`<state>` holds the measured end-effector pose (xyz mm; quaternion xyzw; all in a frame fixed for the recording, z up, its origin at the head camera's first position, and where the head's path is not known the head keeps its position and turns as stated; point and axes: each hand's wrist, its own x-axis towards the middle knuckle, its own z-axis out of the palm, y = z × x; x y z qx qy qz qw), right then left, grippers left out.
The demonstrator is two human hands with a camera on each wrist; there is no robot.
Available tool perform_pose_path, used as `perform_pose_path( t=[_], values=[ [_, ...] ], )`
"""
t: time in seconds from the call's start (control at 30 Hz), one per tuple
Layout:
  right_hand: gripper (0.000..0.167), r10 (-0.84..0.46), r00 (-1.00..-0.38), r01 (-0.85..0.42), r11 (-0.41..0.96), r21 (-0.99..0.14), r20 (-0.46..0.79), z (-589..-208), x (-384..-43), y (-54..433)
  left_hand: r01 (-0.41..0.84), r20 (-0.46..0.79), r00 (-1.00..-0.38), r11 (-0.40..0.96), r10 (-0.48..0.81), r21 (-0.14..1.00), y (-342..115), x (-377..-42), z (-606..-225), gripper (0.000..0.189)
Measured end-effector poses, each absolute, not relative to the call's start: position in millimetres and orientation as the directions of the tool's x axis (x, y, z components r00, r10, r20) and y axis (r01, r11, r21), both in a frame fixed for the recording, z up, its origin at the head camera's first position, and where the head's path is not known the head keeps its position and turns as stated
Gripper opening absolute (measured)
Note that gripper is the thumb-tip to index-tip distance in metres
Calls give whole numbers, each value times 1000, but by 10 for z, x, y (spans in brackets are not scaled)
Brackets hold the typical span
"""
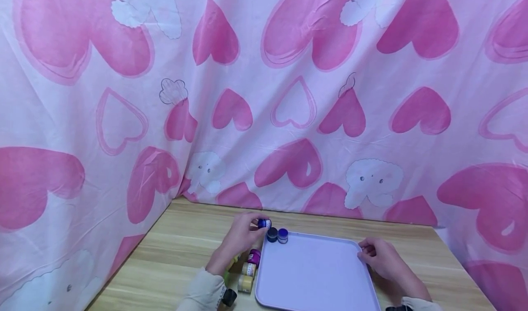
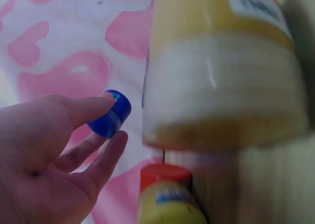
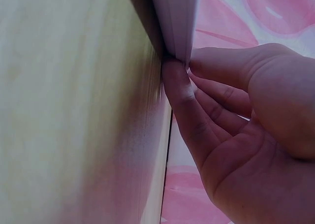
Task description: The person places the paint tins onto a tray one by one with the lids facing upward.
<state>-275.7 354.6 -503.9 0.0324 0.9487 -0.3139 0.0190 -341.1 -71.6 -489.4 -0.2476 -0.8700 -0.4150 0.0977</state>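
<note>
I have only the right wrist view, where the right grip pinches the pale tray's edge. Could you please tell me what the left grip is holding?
Observer: The left grip holds a small blue jar.
Operator: Thank you. Is anything on the tray?
Observer: Yes, a dark jar and a purple jar sit in its far left corner.
Operator: And outside it?
Observer: A magenta jar is on the table, just beyond its left side.

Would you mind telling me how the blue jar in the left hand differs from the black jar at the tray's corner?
The left hand pinches the blue jar, while the black jar stands on the tray. In the head view, the blue jar is tilted; the black jar is upright. Both are short and round.
</note>
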Motion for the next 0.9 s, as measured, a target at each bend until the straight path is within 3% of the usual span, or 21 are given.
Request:
perform_pose_path(
  t=[0.33, 0.67, 0.9],
  values=[
    [26, 48, -998, 66, 805, -590, -47, -5050, -2770, 3559, 549, 368, -831, 507, 418, 664, -394, -3407, -4747, 30],
    [26, 40, -998, 57, 807, -588, -42, -5044, -2767, 3561, 606, 407, -793, 512, 454, 609, -150, -3440, -4760, 18],
    [26, 38, -999, 51, 807, -589, -34, -5052, -2768, 3561, 615, 410, -787, 526, 461, 588, -33, -3479, -4856, 29]
  ],
)
